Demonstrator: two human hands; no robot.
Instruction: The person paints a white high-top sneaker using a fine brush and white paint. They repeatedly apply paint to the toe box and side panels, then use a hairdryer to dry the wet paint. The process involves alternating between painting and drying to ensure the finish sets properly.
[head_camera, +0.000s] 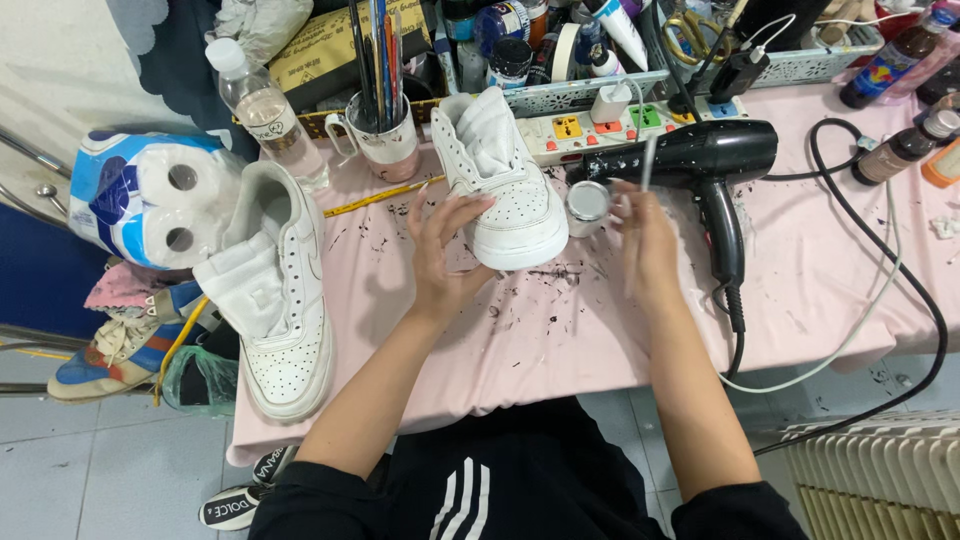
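A white sneaker (505, 190) stuffed with white paper stands on the pink-covered table (560, 330), toe toward me. My left hand (445, 250) rests on its toe and left side, fingers spread. My right hand (645, 240) grips a thin white brush (648, 165) upright, just right of a small open jar of white paint (587, 205). A second white sneaker (280, 300), also stuffed with paper, lies at the table's left edge.
A black hair dryer (700, 160) lies behind my right hand, its cord trailing off the front edge. A power strip (600, 125), a mug of brushes (385, 130), a water bottle (265, 105), small bottles (900, 150) and a toilet-paper pack (150, 200) surround the table.
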